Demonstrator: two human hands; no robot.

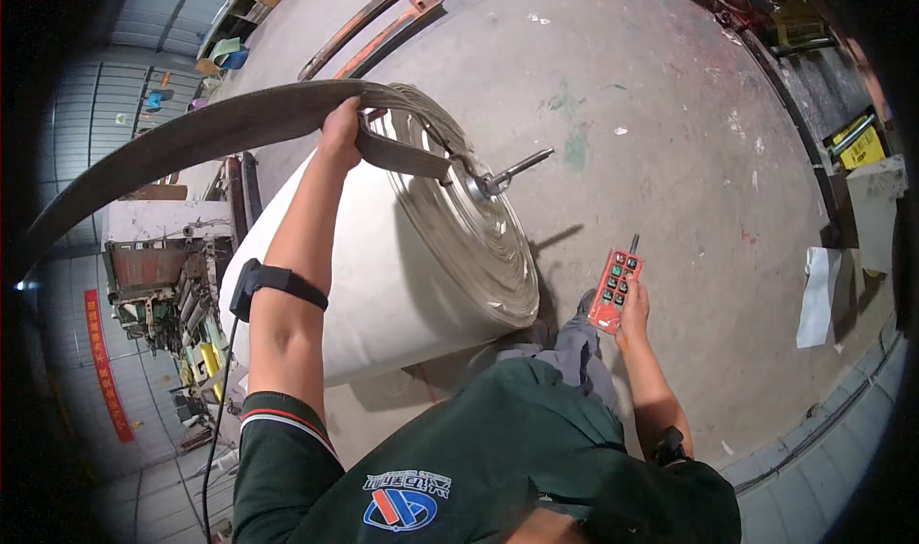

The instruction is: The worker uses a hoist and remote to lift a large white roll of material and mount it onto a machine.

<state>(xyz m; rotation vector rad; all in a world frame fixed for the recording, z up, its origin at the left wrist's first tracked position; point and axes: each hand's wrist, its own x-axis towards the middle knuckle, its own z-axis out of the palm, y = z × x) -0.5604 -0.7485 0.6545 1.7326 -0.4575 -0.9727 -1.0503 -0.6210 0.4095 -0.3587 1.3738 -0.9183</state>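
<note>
My left hand (pixel 342 132) is raised and wrapped round a wide dark lifting strap (pixel 230 123). From the hand the strap arches away to the left, and its looped end hangs by the roll's end face. Below lies a large white roll (pixel 354 266) of sheet material, its wound layers showing at the right end. A metal shaft (pixel 517 166) sticks out of the roll's core, close to the strap's loop. Low on the right, my right hand (pixel 633 309) holds a red handheld remote control (pixel 614 290) with several dark buttons; the thumb rests near its edge.
An orange metal frame (pixel 388 22) stands on the floor beyond the roll. Machinery (pixel 158 276) lines the left side. At the right are a machine with yellow parts (pixel 857 147) and a white sheet (pixel 818 295). My legs (pixel 584 352) are right beside the roll.
</note>
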